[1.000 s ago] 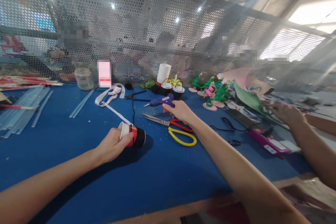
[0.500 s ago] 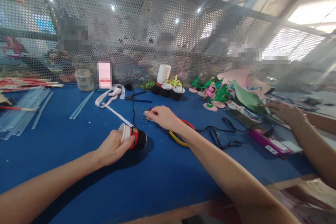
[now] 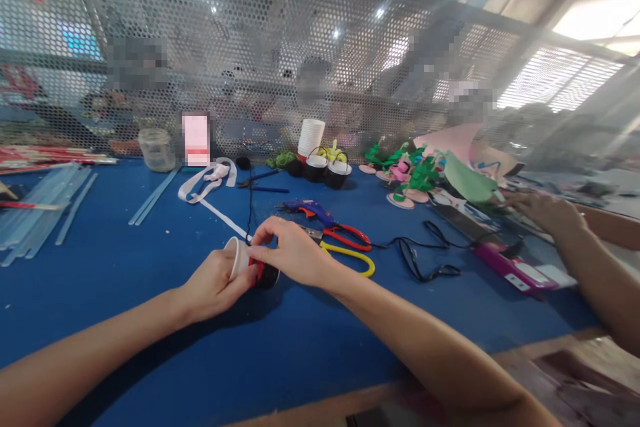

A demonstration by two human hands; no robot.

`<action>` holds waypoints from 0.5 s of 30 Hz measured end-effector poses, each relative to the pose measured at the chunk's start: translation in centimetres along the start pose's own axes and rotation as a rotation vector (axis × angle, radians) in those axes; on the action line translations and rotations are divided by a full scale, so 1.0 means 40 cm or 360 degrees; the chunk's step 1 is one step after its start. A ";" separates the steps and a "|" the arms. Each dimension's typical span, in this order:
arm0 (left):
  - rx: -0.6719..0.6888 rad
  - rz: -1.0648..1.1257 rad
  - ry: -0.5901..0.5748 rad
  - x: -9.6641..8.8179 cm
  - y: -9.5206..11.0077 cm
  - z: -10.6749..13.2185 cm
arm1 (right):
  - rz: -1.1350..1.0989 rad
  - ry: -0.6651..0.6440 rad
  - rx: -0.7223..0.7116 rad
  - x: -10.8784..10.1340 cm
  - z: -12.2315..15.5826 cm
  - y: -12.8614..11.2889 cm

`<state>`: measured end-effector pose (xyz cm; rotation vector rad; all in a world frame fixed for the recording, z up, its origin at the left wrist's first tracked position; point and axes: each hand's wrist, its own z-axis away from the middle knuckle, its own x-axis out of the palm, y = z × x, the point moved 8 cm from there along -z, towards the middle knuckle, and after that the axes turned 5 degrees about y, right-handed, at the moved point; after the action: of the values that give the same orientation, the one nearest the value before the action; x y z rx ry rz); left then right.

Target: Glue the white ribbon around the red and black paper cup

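My left hand point(image 3: 213, 283) is closed around a paper cup point(image 3: 240, 259) lying on its side, its white rim toward the left. The cup's wall is red, with a black band near the base. My right hand point(image 3: 287, 250) is at the cup's upper side, thumb and fingers pinched where the black yarn point(image 3: 251, 203) reaches it; the fingers cover part of the wall. A white ribbon point(image 3: 223, 219) runs to the same spot from behind. Just right of my right hand lie scissors point(image 3: 357, 257) with red and yellow handles and a blue glue gun point(image 3: 313, 211).
Clear glue sticks point(image 3: 47, 207) and a glass jar point(image 3: 157, 150) are at left. Along the mesh panel point(image 3: 270, 93) stand stacked white cups point(image 3: 311, 139) and small black-and-white buckets point(image 3: 338, 175). Green-and-pink pieces point(image 3: 423, 177), a purple box point(image 3: 507, 267) and another person's hand point(image 3: 550, 213) are at right.
My right hand has moved left from beside the glue gun to the cup and pinched at the yarn, uncovering the glue gun and scissors. My left hand still holds the cup.
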<state>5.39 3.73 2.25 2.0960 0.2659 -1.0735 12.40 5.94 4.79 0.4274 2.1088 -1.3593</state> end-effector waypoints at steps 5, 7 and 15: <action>-0.0187 0.0198 -0.0026 0.001 -0.013 0.003 | -0.0263 -0.0004 -0.0009 -0.010 -0.002 0.000; -0.0342 0.0368 -0.0026 0.003 -0.027 0.005 | -0.0474 0.0055 0.0034 -0.022 -0.004 0.011; -0.0928 0.0977 0.0082 0.021 -0.087 0.024 | -0.0904 0.0201 0.0163 -0.048 -0.007 0.054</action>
<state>3.64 5.36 -0.57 1.5203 -0.0470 -0.4916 15.01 7.23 4.53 -0.0643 2.3768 -1.7952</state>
